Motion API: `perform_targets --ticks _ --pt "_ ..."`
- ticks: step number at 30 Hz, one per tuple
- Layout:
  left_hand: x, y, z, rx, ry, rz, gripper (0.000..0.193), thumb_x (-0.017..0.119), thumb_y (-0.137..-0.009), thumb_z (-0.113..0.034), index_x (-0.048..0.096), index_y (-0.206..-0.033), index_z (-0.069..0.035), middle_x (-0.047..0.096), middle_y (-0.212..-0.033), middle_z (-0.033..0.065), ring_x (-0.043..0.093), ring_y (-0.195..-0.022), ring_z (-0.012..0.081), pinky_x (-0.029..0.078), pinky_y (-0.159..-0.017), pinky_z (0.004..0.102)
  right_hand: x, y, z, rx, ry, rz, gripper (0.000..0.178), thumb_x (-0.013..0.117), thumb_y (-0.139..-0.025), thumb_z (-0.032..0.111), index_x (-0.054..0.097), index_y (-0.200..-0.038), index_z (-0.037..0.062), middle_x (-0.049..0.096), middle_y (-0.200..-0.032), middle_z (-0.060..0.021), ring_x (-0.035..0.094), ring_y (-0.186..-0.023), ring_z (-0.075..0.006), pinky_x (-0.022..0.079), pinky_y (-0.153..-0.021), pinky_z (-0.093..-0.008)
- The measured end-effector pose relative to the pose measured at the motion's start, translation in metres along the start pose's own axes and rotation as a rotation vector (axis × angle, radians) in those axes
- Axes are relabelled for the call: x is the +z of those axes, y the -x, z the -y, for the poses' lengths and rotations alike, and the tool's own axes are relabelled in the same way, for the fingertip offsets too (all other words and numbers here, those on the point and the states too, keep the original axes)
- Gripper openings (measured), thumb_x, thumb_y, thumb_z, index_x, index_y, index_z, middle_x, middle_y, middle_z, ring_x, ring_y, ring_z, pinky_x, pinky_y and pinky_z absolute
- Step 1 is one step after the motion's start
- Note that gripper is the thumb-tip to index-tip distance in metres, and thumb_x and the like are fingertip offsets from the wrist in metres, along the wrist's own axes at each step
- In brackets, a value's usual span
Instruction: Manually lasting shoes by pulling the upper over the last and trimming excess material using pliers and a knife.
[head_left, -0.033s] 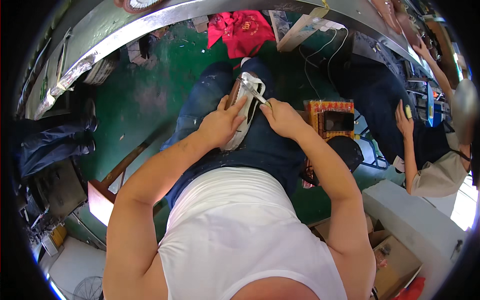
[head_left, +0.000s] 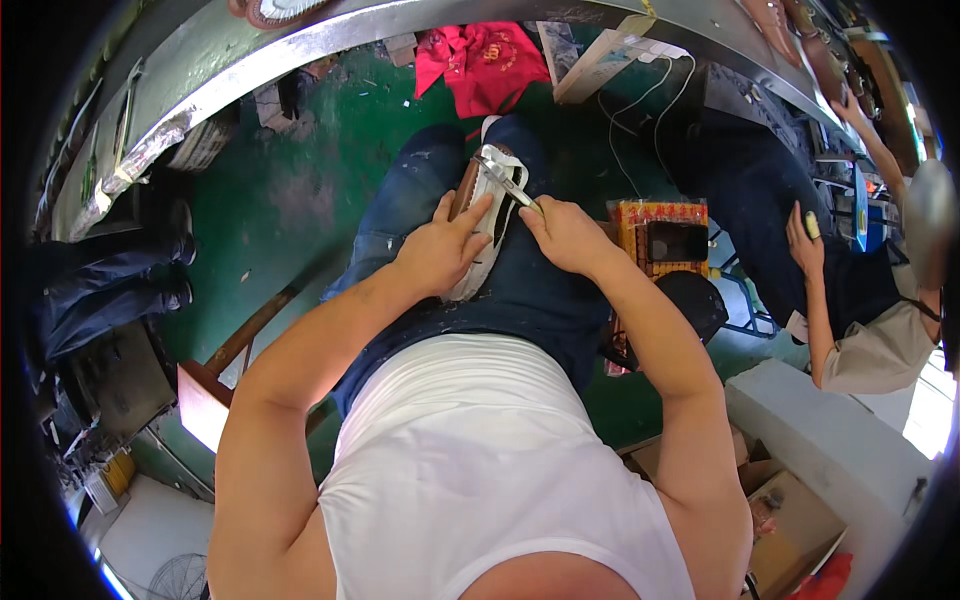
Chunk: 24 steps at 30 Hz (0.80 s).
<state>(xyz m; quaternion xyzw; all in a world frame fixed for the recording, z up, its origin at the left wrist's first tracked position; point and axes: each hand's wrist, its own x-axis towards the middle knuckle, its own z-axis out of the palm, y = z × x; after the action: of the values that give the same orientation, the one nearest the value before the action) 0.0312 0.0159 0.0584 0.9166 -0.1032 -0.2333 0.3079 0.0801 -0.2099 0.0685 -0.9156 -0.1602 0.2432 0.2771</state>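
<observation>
Fingers of the left hand lie spread along the shoe, index and thumb pressed to its pale sole side, pinning it against the lap. The shoe rests lengthwise on the person's blue-jeaned thigh, toe pointing away from the body, brown upper showing along its left edge and the whitish sole turned up. The right hand is closed in a narrow pinch on a slim metal tool, its tip laid across the upper part of the shoe near the toe. Compared with the other frame of this same instant, nothing has shifted: both hands, shoe and tool sit in identical positions, so the work reads as a held, steady contact and not a stroke in progress. Just to the right of the right wrist stands a small orange-yellow box with a dark item inside, and below it a round black stool seat. Beyond the knees, a red cloth lies on the green floor under the metal edge of the table. At far right a second person's hand rests on dark trousers, well apart from the shoe.
</observation>
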Motion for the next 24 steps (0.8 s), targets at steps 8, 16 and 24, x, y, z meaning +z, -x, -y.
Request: perform_targets --ticks 8,16,24 --pt "0.024 0.015 0.029 -0.164 0.551 -0.146 0.067 0.059 -0.096 -0.027 0.031 -0.149 0.004 0.056 -0.133 0.0298 0.056 -0.123 0.0411 0.043 -0.103 0.038 0.012 0.031 0.021 -0.129 -0.314 -0.057 0.04 0.047 -0.102 0.036 0.06 -0.098 -0.0018 0.066 -0.085 -0.0246 0.063 -0.085 -0.0449 0.049 -0.076 -0.0484" --pt "-0.006 0.017 0.008 -0.17 0.374 0.093 0.115 0.08 -0.075 -0.017 0.001 -0.158 -0.013 0.057 -0.132 0.0267 0.061 -0.118 0.0335 0.046 -0.1 0.034 0.026 0.055 -0.002 0.172 -0.549 0.045 0.042 0.046 -0.103 0.036 0.06 -0.092 -0.0015 0.066 -0.077 -0.0158 0.065 -0.073 -0.0268 0.05 -0.072 -0.0372" --pt "-0.117 0.026 -0.02 0.032 0.35 -0.259 0.067 0.08 -0.076 -0.013 0.048 -0.133 -0.002 0.07 -0.102 0.0167 0.069 -0.087 0.0199 0.054 -0.08 0.032 0.037 0.078 -0.025 0.222 -0.939 -0.128 0.041 0.04 -0.107 0.035 0.058 -0.104 -0.0025 0.063 -0.089 -0.0065 0.061 -0.073 -0.0124 0.049 -0.069 -0.0272"
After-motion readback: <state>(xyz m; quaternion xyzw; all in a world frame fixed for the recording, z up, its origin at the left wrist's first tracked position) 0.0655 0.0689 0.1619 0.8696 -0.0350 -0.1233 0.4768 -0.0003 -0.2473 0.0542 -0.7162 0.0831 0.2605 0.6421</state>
